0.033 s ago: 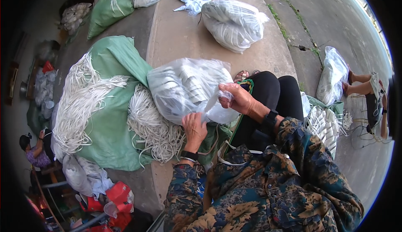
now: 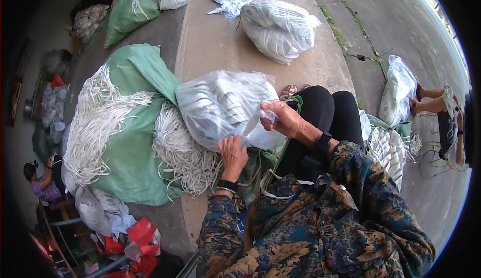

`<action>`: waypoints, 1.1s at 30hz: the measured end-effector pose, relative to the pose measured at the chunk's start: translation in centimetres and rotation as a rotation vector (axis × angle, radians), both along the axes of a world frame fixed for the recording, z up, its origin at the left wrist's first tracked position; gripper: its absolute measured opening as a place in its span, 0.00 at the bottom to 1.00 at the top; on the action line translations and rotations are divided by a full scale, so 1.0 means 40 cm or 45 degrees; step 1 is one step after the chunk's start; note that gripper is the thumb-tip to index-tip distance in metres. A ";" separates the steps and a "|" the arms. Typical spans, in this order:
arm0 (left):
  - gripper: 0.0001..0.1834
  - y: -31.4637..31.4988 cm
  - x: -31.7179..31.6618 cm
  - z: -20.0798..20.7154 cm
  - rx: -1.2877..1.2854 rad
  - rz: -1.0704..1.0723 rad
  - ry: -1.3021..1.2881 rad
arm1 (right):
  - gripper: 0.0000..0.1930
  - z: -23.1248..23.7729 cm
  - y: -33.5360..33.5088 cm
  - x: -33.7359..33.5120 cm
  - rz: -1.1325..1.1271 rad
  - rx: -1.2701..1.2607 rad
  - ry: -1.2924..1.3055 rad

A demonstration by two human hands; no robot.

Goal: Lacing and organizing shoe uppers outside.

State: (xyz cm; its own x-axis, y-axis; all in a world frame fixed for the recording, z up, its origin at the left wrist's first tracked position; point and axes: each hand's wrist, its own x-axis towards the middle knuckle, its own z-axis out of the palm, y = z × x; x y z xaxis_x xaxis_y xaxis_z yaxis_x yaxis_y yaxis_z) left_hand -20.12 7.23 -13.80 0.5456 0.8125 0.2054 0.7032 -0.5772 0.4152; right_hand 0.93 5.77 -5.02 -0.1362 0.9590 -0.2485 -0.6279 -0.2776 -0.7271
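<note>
Concrete (image 2: pixel 426 42) spans the upper right; mid-frame, your right hand (image 2: pixel 284 117) pinches the bag (image 2: pixel 198 100), apparently to tension its plastic; your left hand (image 2: pixel 233 153) touches it, grip unclear.

No text, label, number or sign can be read, whether on the nearer translucent plastic bag (image 2: pixel 193 95) or on the red bags (image 2: pixel 143 231) at near left (too small and blurred to tell).

Shirt (image 2: pixel 320 218): is showing tan flowers on dark blue
Trousers (image 2: pixel 315 115): are showing plain black
Wristbands (image 2: pixel 228 185): are showing black
Left bangle (image 2: pixel 225 191): is shining silvery
</note>
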 end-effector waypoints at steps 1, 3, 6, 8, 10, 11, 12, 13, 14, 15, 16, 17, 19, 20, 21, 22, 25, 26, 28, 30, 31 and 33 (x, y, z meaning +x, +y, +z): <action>0.12 0.001 0.003 -0.009 0.045 0.026 0.018 | 0.15 -0.026 0.002 0.010 0.074 0.033 0.016; 0.09 0.012 -0.011 -0.035 -0.011 0.034 0.124 | 0.18 -0.010 0.001 -0.022 0.100 0.041 -0.188; 0.04 0.031 -0.006 -0.020 -0.069 -0.031 0.041 | 0.36 -0.064 -0.012 -0.031 0.445 0.363 -1.192; 0.03 0.038 -0.012 0.008 -0.071 -0.085 -0.136 | 0.26 -0.103 -0.042 -0.051 0.550 0.535 -1.768; 0.03 0.039 -0.035 0.026 -0.111 -0.035 -0.154 | 0.19 -0.104 -0.034 -0.053 0.777 0.393 -1.835; 0.02 0.040 -0.055 0.030 -0.089 0.056 -0.227 | 0.12 -0.097 -0.029 -0.055 1.012 0.248 -1.893; 0.03 0.046 -0.085 0.025 -0.096 0.219 -0.271 | 0.12 -0.109 -0.029 -0.048 1.008 0.248 -1.893; 0.03 0.053 -0.122 0.019 -0.104 0.382 -0.315 | 0.09 -0.122 -0.031 -0.037 0.816 0.352 -1.786; 0.04 0.060 -0.164 0.008 -0.126 0.602 -0.386 | 0.07 -0.133 -0.035 -0.027 0.628 0.450 -1.673; 0.05 0.066 -0.209 -0.002 -0.242 0.727 -0.480 | 0.06 -0.136 -0.038 -0.022 0.626 0.458 -1.621; 0.05 0.072 -0.296 -0.053 -0.090 0.870 -0.614 | 0.06 -0.130 -0.034 -0.042 0.640 0.480 -1.611; 0.06 0.069 -0.345 -0.077 -0.260 1.011 -1.034 | 0.06 -0.132 -0.037 -0.042 0.598 0.495 -1.661; 0.06 0.057 -0.414 -0.085 -0.538 1.477 -1.546 | 0.06 -0.140 -0.044 -0.025 0.544 0.491 -1.717; 0.06 0.050 -0.459 -0.104 -0.530 1.484 -1.546 | 0.06 -0.145 -0.041 -0.028 0.485 0.503 -1.711; 0.08 0.047 -0.488 -0.118 -0.616 1.773 -1.580 | 0.06 -0.142 -0.039 -0.030 0.424 0.511 -1.709; 0.09 0.042 -0.512 -0.135 -0.702 2.066 -1.602 | 0.06 -0.138 -0.039 -0.032 0.427 0.515 -1.709; 0.15 0.009 -0.542 -0.172 -0.810 1.660 -1.323 | 0.08 -0.113 -0.029 -0.044 0.458 0.406 -1.648; 0.17 -0.010 -0.566 -0.184 -0.737 1.345 -1.073 | 0.07 -0.110 -0.029 -0.057 0.468 0.467 -1.663; 0.22 0.028 -0.463 -0.118 -0.678 1.450 -0.644 | 0.07 -0.121 -0.038 -0.037 0.469 0.493 -1.698; 0.29 0.040 -0.392 -0.057 -0.197 1.124 -0.206 | 0.07 -0.118 -0.041 -0.026 0.477 0.503 -1.715; 0.29 0.039 -0.354 -0.027 -0.197 1.130 -0.210 | 0.07 -0.115 -0.044 -0.022 0.467 0.512 -1.702; 0.32 0.024 -0.301 0.008 -0.250 0.713 0.024 | 0.07 -0.106 -0.043 -0.026 0.471 0.516 -1.687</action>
